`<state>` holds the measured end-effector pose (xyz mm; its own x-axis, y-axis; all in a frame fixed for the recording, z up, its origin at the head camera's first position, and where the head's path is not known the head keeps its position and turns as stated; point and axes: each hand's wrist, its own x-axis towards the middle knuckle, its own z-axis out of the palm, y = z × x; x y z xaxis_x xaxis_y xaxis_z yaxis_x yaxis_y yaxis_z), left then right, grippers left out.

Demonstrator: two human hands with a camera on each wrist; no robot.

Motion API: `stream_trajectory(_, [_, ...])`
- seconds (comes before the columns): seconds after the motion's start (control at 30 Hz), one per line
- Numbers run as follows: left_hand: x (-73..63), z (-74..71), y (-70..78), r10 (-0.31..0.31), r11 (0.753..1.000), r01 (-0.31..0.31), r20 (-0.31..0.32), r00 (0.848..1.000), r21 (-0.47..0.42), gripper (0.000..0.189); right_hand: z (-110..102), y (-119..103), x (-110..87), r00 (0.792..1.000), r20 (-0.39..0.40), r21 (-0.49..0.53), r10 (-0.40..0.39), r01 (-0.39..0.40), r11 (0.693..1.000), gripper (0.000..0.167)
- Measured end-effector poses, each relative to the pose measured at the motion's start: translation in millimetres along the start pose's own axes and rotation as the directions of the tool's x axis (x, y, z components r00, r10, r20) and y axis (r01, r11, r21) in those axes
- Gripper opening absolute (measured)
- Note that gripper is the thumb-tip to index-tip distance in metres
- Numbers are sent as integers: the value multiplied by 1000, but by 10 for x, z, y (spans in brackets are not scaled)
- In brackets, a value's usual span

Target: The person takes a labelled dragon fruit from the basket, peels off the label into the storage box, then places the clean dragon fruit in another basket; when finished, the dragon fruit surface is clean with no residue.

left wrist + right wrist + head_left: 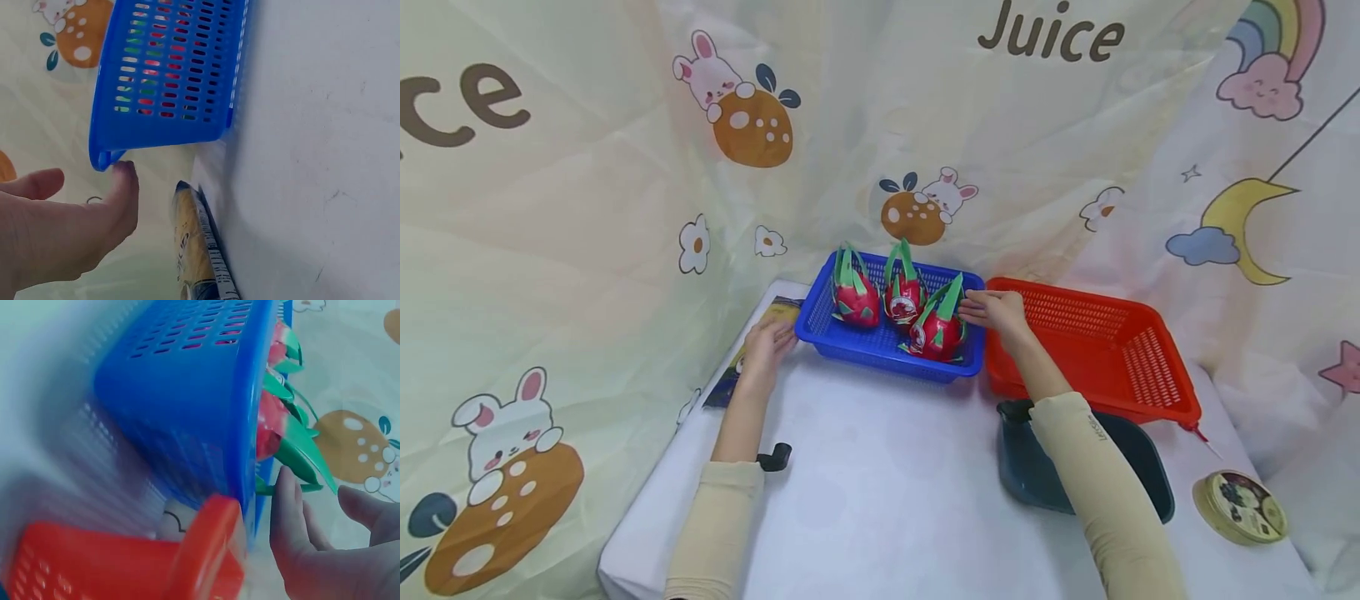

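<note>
A blue plastic basket [880, 357] stands at the far side of the white table and holds three dragon fruits with red skin and green leaf tips. The nearest dragon fruit [942, 333] lies in its right front part. My left hand [765, 348] is at the basket's left end, thumb apart, a fingertip right at the rim in the left wrist view. At the right end, my right hand [997, 310] reaches over the rim with its fingers extended. In the right wrist view its fingertips come close beside the green leaves [299, 459], and nothing is gripped.
A red basket [1075, 342] adjoins the blue one on the right. In front of it sits a dark green basin [1037, 467], partly hidden by my right sleeve. A round tin [1243, 507] stands at the right edge. Left lies a yellow and dark blue packet [724, 385].
</note>
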<state>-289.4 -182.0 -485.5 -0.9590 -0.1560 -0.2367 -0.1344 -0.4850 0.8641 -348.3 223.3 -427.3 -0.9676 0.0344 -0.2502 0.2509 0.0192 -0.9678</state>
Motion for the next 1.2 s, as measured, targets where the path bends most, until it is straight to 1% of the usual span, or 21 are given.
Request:
stream_trajectory(0.07, [19,3,-8,-21,999,22,11,1000,-36,65,14,16,25,1000,-11,26,28,-27,999,49])
stream_trajectory(0.17, [37,23,-19,-48,997,49,31,998,-60,61,28,36,40,999,-29,36,30,-29,999,46])
stream_trajectory(0.23, [44,31,-21,-66,995,67,24,998,-68,59,47,46,43,999,-40,25,26,-25,999,43])
stream_trajectory(0.3, [42,28,-21,-76,995,76,1,997,-68,59,78,49,47,999,-42,2,18,-18,1000,42])
stream_trajectory(0.43, [40,12,-23,-68,997,66,-43,997,-41,59,168,53,73,999,-41,-43,-6,5,999,46])
stream_trajectory(0.53, [45,8,-38,-51,999,49,-58,997,-23,59,221,73,99,999,-43,-51,-27,24,998,46])
stream_trajectory(0.63, [58,6,-69,-48,999,46,-73,996,-29,60,241,108,114,998,-45,-46,-31,29,998,44])
stream_trajectory(0.83, [80,7,-122,-41,999,38,-119,992,-32,57,207,141,90,997,-68,8,-22,22,1000,45])
stream_trajectory(1.0, [75,7,-130,-22,999,20,-112,993,-26,57,193,95,39,996,-85,95,1,7,995,46])
stream_trajectory(1.1, [65,-14,-138,-29,999,25,-120,992,-36,56,203,47,4,997,-77,157,15,-3,988,48])
stream_trajectory(1.2, [77,-8,-135,-38,998,32,-125,991,-48,55,195,-47,-48,997,-79,194,25,-9,981,47])
